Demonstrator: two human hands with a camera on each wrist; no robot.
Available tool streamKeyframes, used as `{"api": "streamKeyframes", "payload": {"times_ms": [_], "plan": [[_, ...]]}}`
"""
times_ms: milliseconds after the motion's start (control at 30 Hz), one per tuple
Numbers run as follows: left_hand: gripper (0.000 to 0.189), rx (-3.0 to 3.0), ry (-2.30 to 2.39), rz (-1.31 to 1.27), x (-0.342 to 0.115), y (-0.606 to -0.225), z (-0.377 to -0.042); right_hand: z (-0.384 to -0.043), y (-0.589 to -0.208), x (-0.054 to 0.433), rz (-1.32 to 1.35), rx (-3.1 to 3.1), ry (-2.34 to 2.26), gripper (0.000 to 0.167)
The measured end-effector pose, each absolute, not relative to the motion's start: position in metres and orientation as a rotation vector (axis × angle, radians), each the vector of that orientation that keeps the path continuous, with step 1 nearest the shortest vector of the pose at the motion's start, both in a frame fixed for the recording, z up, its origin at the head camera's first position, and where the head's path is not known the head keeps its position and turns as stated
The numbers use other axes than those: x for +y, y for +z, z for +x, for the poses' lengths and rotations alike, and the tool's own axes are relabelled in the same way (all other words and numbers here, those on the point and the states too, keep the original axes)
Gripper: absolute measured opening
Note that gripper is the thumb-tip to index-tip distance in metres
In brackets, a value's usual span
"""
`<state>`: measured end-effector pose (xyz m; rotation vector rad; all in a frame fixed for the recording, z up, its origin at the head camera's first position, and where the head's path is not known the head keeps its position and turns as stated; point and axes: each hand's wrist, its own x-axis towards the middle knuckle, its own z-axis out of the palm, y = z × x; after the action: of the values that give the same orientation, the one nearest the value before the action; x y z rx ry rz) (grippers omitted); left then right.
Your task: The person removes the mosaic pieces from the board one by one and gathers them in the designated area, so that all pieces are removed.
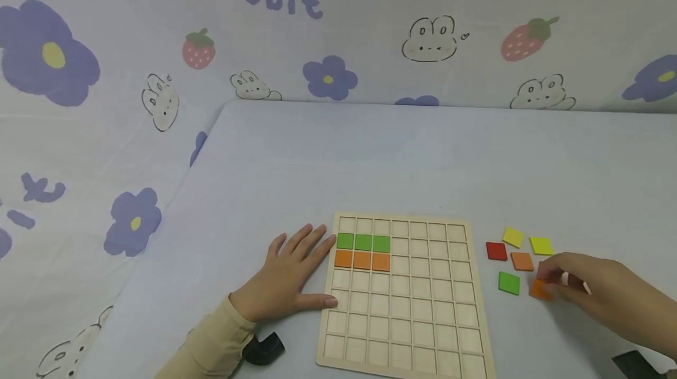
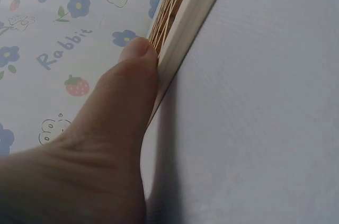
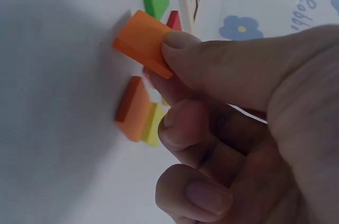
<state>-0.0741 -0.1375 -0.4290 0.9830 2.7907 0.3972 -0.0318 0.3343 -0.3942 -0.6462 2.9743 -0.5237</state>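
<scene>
My right hand (image 1: 592, 288) pinches an orange square tile (image 3: 142, 43) between thumb and forefinger, with the other fingers curled below it in the right wrist view. A wooden grid board (image 1: 407, 218) lies flat in front of me. Three green tiles (image 1: 363, 242) sit in its second row from the far side, at the left. Three orange tiles (image 1: 362, 260) fill the cells right below them. My left hand (image 1: 282, 279) rests spread at the board's left side. Its thumb (image 2: 132, 70) presses on the board's edge.
Right of the board lie loose tiles: a red tile (image 1: 496, 251), a green tile (image 1: 509, 283), another orange tile (image 1: 522, 261) and two yellow tiles (image 1: 542, 245). A white cloth covers the table (image 1: 317, 156). Printed cloth (image 1: 370, 26) hangs behind it and at the left.
</scene>
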Motion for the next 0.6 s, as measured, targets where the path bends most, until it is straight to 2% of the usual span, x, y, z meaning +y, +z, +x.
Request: {"api": "streamKeyframes", "payload": {"times_ms": [600], "plan": [[0.097,2.784,0.403,0.982,-0.1386,-0.4285,-0.0734,-0.0245,-0.4056,0.3348,-0.642,3.045,-0.45,0.041]]}}
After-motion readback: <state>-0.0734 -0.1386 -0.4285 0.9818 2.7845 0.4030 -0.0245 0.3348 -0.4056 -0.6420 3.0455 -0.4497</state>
